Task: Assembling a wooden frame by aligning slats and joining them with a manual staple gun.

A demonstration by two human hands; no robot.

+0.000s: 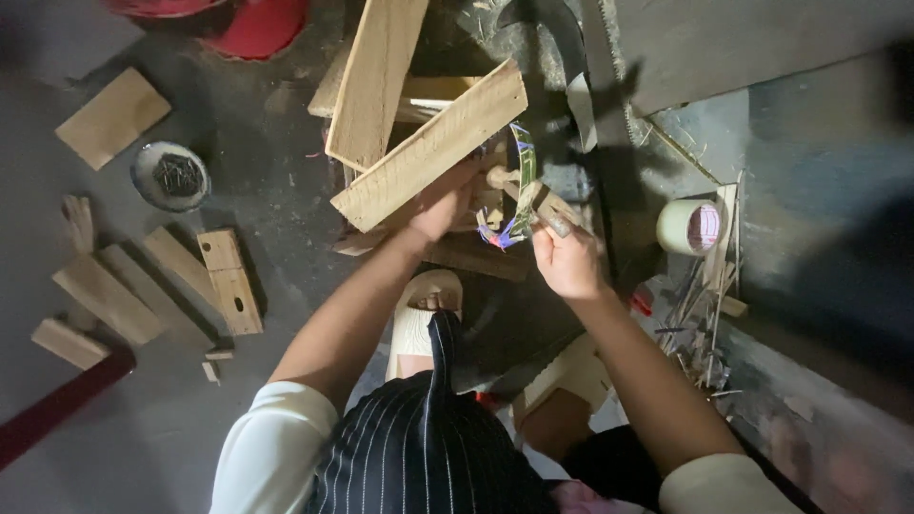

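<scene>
Left hand: my left hand (440,205) presses on a wooden plank (428,148), fingers curled over its lower edge. The plank lies slanted across other boards on the floor.
Right hand: my right hand (568,259) is closed around the handle of a hammer (522,188), and its wooden head end points toward the plank.
Step in hand: I judge that I am steadying the plank and bringing the hammer to it; I cannot see a nail under my fingers.
Next move: it seems to need a firm hold of the plank and a short, straight blow, with my left fingers away from the spot.
Colored strip: a green and blue strip (519,186) hangs between my hands, very near the hammer, and could catch it.
Second plank: a longer plank (373,81) lies crossed beneath the first, so the pile is not flat.
Bowl: a round bowl of nails (170,176) stands well apart on the left.
Tape: a tape roll (689,227) is just beside thin sticks on the right.
Scraps: small wood pieces (228,281) lie on the floor at the left.
Feet: my sandal (419,319) is just below the pile.
</scene>
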